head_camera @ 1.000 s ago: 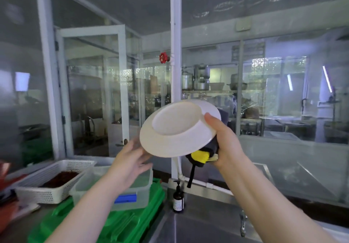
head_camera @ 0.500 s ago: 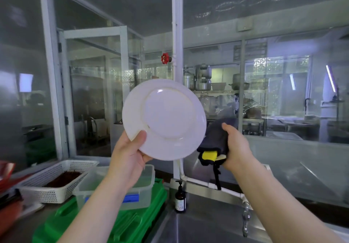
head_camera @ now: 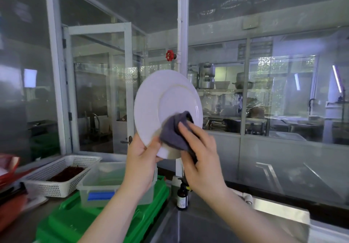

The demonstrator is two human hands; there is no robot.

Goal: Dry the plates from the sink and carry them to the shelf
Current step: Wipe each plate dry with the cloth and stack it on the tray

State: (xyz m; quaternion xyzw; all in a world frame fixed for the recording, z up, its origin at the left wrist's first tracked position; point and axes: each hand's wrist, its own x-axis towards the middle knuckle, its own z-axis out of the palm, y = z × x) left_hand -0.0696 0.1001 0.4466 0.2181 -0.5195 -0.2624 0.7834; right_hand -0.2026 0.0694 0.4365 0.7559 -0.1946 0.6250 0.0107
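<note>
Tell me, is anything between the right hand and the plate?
Yes. A gray cloth lies between the right hand and the plate; the fingers press it against the plate's lower part. The left hand grips the plate's bottom rim directly, with nothing between.

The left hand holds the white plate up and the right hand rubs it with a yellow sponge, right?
Not quite. In the head view the right hand rubs the white plate with a dark grey cloth, not a yellow sponge. The left hand does hold the plate up.
</note>
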